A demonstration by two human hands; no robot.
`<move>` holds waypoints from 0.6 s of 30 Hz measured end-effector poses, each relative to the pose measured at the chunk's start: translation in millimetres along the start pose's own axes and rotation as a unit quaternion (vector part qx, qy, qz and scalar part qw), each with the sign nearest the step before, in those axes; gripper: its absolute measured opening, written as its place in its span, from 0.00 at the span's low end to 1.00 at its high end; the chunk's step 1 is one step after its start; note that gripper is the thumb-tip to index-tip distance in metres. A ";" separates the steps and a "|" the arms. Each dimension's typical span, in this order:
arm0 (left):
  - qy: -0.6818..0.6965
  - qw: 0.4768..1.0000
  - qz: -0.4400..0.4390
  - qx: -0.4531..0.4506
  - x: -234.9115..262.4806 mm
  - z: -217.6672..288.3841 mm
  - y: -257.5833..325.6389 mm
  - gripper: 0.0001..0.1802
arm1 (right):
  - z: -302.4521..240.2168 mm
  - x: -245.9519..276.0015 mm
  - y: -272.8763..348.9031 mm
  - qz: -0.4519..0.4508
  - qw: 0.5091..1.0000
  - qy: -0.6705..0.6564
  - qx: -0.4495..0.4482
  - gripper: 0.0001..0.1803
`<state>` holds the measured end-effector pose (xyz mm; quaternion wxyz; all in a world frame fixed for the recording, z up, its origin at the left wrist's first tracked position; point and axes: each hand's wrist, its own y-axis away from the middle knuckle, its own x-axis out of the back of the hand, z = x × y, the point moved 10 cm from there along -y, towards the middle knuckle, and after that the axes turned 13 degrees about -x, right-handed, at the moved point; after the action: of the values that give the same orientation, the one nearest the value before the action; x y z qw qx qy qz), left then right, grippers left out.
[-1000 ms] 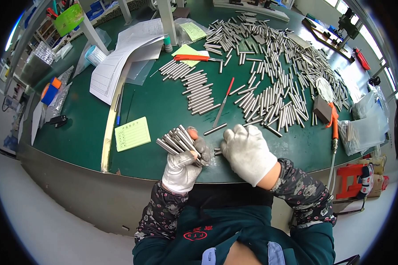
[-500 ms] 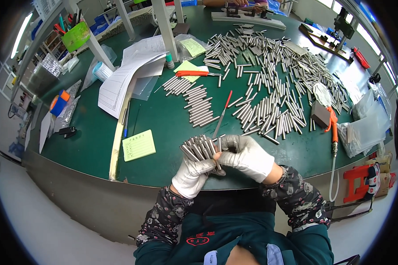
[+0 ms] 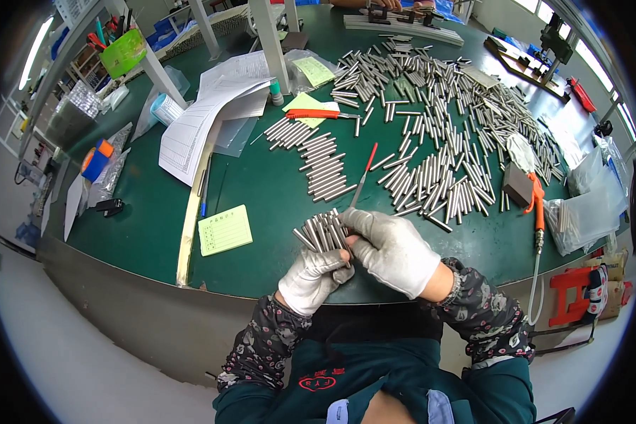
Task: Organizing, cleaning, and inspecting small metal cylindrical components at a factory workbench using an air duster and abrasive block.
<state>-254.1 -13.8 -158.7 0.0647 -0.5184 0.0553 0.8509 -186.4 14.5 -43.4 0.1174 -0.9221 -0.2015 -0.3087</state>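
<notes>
While both hands (image 3: 353, 258) grip metal rods (image 3: 324, 231) | green table (image 3: 261, 191) strewn with rods

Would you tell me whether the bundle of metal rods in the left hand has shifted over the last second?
Yes. The bundle of metal rods moved right, away from the yellow notepad.

**Open green mat to nine o'clock, metal crowding noon to three**

From the gloved hands (image 3: 360, 251), bare green table mat (image 3: 275, 191) lies open toward ten o'clock. A yellow notepad (image 3: 225, 230) sits at nine, a row of steel rods (image 3: 323, 166) at noon, a scattered rod heap (image 3: 445, 141) toward two.
</notes>
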 end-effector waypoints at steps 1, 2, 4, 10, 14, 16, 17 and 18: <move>-0.004 1.000 0.000 -0.009 -0.7 0.6 -0.4 0.19 | -2.2 -1.7 1.1 -0.014 1.000 0.020 0.000 0.20; -0.009 1.000 0.001 -0.018 -1.2 2.0 -1.3 0.20 | -1.5 -1.7 1.8 -0.014 1.000 0.020 -0.001 0.20; -0.007 1.000 0.002 -0.016 -5.7 4.4 -2.4 0.21 | -9.0 -7.6 6.6 -0.038 0.997 0.041 0.047 0.23; 0.055 0.998 -0.014 -0.039 -1.2 9.3 -1.4 0.22 | -11.6 -8.6 3.4 -0.084 0.994 -0.017 0.070 0.23; 0.071 0.995 0.009 -0.068 0.5 17.0 -1.5 0.22 | -15.9 3.0 0.5 -0.058 0.995 -0.036 0.071 0.14; 0.056 0.995 0.001 -0.078 -0.4 18.1 0.2 0.23 | -5.5 22.7 -10.3 0.031 0.999 0.012 0.036 0.11; 0.054 0.995 0.004 -0.088 -0.2 18.6 -0.1 0.23 | -3.5 25.9 -12.2 0.068 0.991 0.109 0.041 0.10; 0.054 0.995 0.003 -0.086 -1.0 17.7 -0.2 0.23 | 1.4 23.1 -12.3 0.069 0.991 0.111 0.040 0.10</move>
<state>-269.0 -10.7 -149.8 0.0142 -0.5673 -0.0135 0.8233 -174.4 32.8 -29.1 0.1971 -0.8886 -0.1354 -0.3915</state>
